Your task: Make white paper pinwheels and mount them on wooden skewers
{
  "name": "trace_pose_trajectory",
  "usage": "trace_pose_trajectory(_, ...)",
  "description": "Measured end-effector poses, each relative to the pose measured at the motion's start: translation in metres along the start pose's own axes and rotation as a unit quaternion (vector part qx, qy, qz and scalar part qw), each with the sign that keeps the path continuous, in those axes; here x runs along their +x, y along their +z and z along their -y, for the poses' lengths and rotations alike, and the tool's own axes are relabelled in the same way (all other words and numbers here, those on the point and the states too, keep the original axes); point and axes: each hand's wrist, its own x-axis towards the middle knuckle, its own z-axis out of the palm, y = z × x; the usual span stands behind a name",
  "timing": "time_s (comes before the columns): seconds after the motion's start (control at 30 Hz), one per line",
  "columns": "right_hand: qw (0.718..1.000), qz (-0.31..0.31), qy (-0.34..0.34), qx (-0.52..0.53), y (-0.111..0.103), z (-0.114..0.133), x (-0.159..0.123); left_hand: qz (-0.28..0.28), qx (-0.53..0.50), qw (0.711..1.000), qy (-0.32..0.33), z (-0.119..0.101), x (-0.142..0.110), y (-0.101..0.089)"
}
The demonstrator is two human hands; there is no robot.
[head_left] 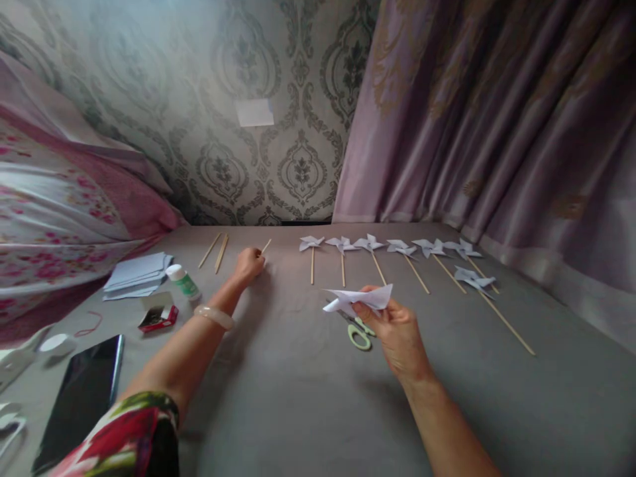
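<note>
L: your left hand pinches stick | R: your right hand grips folded paper | risk: too-tight squeeze may crease paper

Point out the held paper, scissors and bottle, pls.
Held paper (346, 301): head view, on its left wing.
Scissors (352, 329): head view, on the rim of a pale green handle loop.
Bottle (187, 285): head view, on the green label.
</note>
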Motion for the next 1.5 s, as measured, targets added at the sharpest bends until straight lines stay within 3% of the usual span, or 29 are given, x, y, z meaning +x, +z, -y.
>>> trace_pose_trajectory(0.1, 0.988, -0.003, -0.122, -0.096, 0.003, 0.002, -0.005, 0.007, -0.108, 0.994, 0.013, -0.014, -0.038, -0.002)
trace_pose_trajectory(0.2, 0.942, -0.019, -0.280, -0.182, 0.007, 0.004, -0.011, 0.017, -0.198, 0.979, 0.047, -0.032, -0.084, -0.010)
trace_pose_trajectory(0.27, 0.903, -0.021, -0.362, -0.230, 0.009, 0.005, -0.016, 0.049, -0.366, 0.924, 0.095, -0.045, -0.115, -0.016)
trace_pose_trajectory(0.33, 0.868, -0.019, -0.422, -0.262, 0.010, 0.006, -0.020, 0.068, -0.455, 0.881, 0.109, -0.055, -0.144, -0.023)
trace_pose_trajectory(0.47, 0.820, -0.013, -0.498, -0.282, 0.013, 0.011, -0.028, 0.101, -0.521, 0.841, 0.100, -0.063, -0.182, -0.029)
trace_pose_trajectory(0.57, 0.807, -0.016, -0.518, -0.282, 0.016, 0.017, -0.032, 0.125, -0.540, 0.827, 0.090, -0.059, -0.193, -0.030)
trace_pose_trajectory(0.67, 0.803, -0.015, -0.527, -0.277, 0.017, 0.022, -0.034, 0.126, -0.530, 0.833, 0.094, -0.053, -0.194, -0.031)
trace_pose_trajectory(0.8, 0.812, 0.029, -0.505, -0.291, 0.015, 0.026, -0.037, 0.102, -0.490, 0.857, 0.126, -0.048, -0.190, -0.037)
trace_pose_trajectory(1.0, 0.817, 0.076, -0.491, -0.291, 0.015, 0.032, -0.043, 0.119, -0.491, 0.847, 0.166, -0.045, -0.189, -0.042)
trace_pose_trajectory(1.3, 0.827, 0.094, -0.465, -0.301, 0.015, 0.034, -0.044, 0.227, -0.519, 0.814, 0.129, -0.047, -0.195, -0.040)
trace_pose_trajectory(1.5, 0.832, 0.090, -0.461, -0.293, 0.015, 0.036, -0.043, 0.222, -0.558, 0.795, 0.085, -0.046, -0.195, -0.037)
